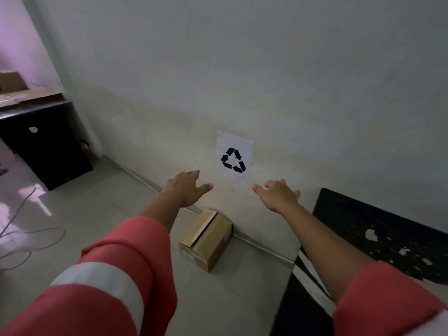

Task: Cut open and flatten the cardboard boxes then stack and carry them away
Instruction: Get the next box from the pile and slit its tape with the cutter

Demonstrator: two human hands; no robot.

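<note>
Your hands reach out empty over a small cardboard box [206, 240] on the floor.
Left hand [188, 189] and right hand [278, 195] are spread apart, fingers splayed; the box's long axis runs toward the wall, top flaps ajar, inside too dark to read.

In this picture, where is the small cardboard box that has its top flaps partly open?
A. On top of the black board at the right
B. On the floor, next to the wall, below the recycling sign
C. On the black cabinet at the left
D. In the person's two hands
B: the cardboard box sits on the tiled floor by the wall, under the recycling sign; the left hand and right hand are open, holding nothing.
</note>
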